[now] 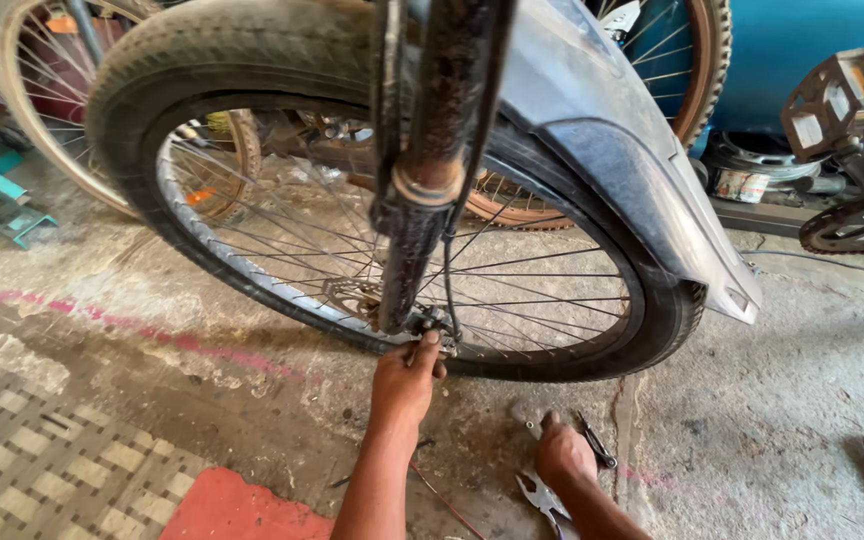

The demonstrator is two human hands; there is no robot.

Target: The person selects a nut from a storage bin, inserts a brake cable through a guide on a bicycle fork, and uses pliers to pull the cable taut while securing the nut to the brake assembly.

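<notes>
Head view: left hand pinches the axle nut at the front wheel hub, fork bottom. Right hand closes on pliers on the floor. Loosening step; pliers must reach the nut.

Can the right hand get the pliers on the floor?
Probably yes. The right hand already rests on the floor right at the pliers, with nothing between them. The left hand is up at the wheel axle, out of the way.
</notes>
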